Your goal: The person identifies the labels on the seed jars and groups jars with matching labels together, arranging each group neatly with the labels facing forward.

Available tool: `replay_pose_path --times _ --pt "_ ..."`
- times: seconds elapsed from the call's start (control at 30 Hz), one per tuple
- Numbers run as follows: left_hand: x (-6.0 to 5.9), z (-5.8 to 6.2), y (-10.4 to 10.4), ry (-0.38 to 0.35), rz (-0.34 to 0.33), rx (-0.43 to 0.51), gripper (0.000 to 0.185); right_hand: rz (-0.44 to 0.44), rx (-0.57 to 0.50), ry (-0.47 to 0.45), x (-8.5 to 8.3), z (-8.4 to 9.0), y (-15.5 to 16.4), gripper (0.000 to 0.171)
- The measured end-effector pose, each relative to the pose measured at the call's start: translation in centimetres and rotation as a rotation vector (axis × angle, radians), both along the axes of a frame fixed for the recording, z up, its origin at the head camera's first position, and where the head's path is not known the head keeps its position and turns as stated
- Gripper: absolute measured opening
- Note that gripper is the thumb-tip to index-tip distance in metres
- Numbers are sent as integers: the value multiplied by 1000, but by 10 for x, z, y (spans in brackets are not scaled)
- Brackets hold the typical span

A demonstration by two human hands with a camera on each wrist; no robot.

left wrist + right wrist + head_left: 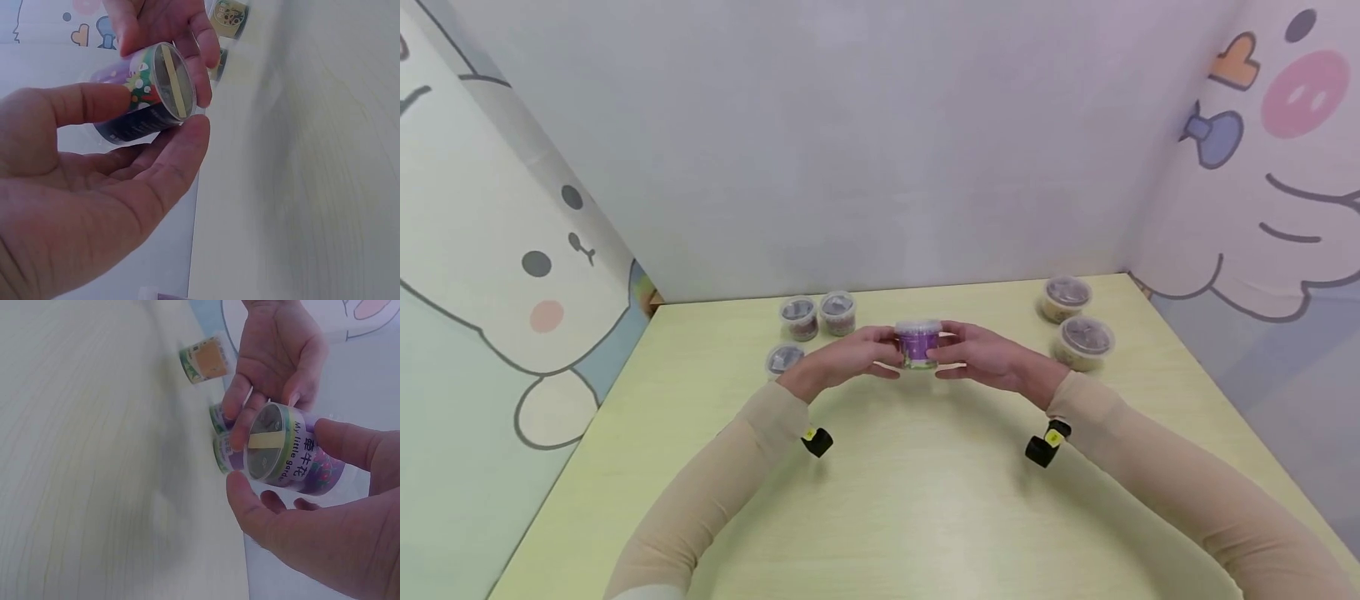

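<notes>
A small purple-labelled cup (pixel 917 344) with a clear lid is held above the middle of the table. My left hand (pixel 886 353) pinches it from the left and my right hand (pixel 949 353) from the right. In the left wrist view the left hand (pixel 164 120) has its thumb and fingers round the cup (pixel 142 94), whose base with a yellow strip faces the camera. In the right wrist view the right hand (pixel 280 464) grips the same cup (pixel 307 464), and the left hand's fingers (pixel 247 406) touch its far side.
Three similar lidded cups (pixel 798 317) stand at the back left of the pale yellow-green table (pixel 925 500). Two larger ones (pixel 1083 342) stand at the back right. Cartoon-printed walls close in the back and both sides.
</notes>
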State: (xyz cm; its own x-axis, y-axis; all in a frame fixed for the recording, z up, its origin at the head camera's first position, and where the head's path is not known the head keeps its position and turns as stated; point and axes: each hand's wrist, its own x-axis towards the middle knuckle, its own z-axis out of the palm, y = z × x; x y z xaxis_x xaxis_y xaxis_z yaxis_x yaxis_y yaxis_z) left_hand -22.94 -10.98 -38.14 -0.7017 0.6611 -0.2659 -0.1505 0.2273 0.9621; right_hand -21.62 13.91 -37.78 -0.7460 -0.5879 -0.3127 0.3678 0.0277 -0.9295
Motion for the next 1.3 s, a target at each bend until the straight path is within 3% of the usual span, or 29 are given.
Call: replay_pose_path --times 0.33,0.87,1.3 --pt "2 3 -2 33 -19 14 48 16 -11 8 1 0 0 70" --pt "2 3 -5 -44 13 25 48 -19 6 -29 -1 -2 0 66" --pt "2 3 -5 -12 -11 7 50 -14 15 -15 -1 -1 -2 68"
